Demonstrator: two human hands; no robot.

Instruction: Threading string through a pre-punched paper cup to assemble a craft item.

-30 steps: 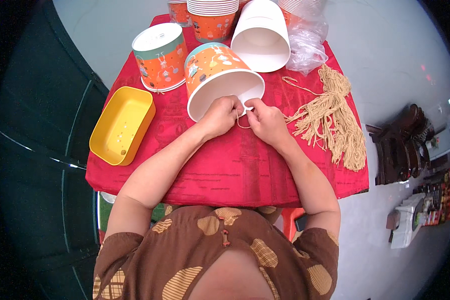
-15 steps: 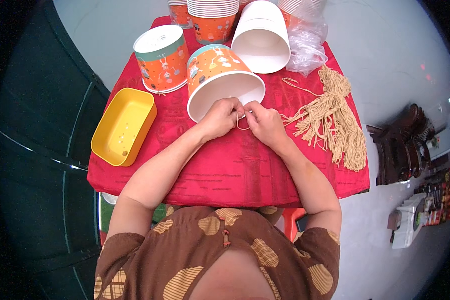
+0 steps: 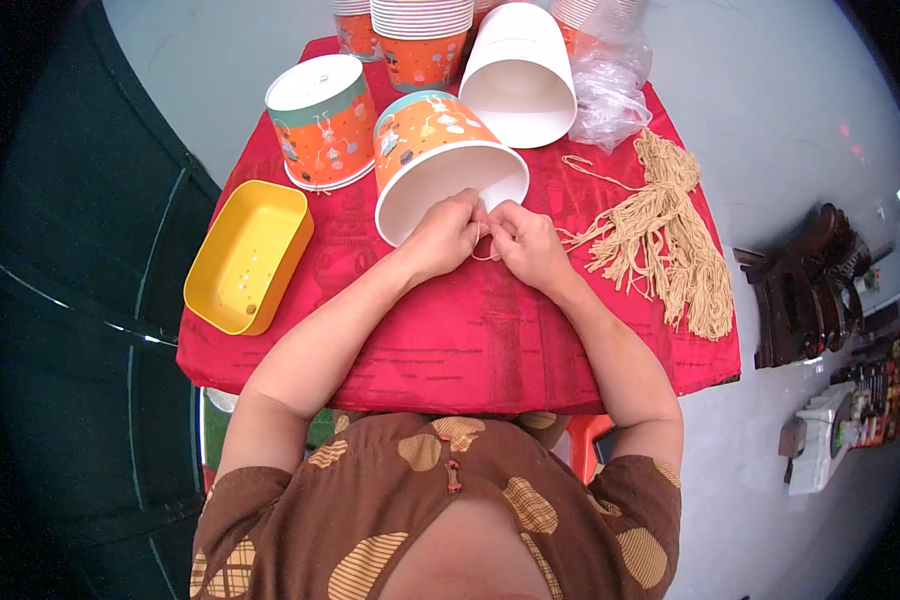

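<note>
At the rim of an orange patterned paper bucket (image 3: 435,135), my left hand (image 3: 448,232) and my right hand (image 3: 523,243) meet with fingers pinched. A thin beige string (image 3: 484,256) runs between them in a small loop. The bucket lies tipped on its side with its white mouth toward me. My fingertips cover part of its lower rim, and whether the string passes through the rim is hidden. Just right of my right hand spreads a bundle of beige yarn (image 3: 675,240), with loose strands reaching toward that hand.
A yellow tub (image 3: 295,240) with small bits inside stands left on the red-covered table (image 3: 420,370). Behind it an orange bucket (image 3: 325,135) rests upside down. Farther back are a white bucket (image 3: 518,95) on its side, stacked buckets (image 3: 422,55) and crumpled clear plastic (image 3: 610,95).
Both hands stay at the bucket's rim with nearly the same pinch. The string loop between them has shifted slightly; the bucket keeps its place.
</note>
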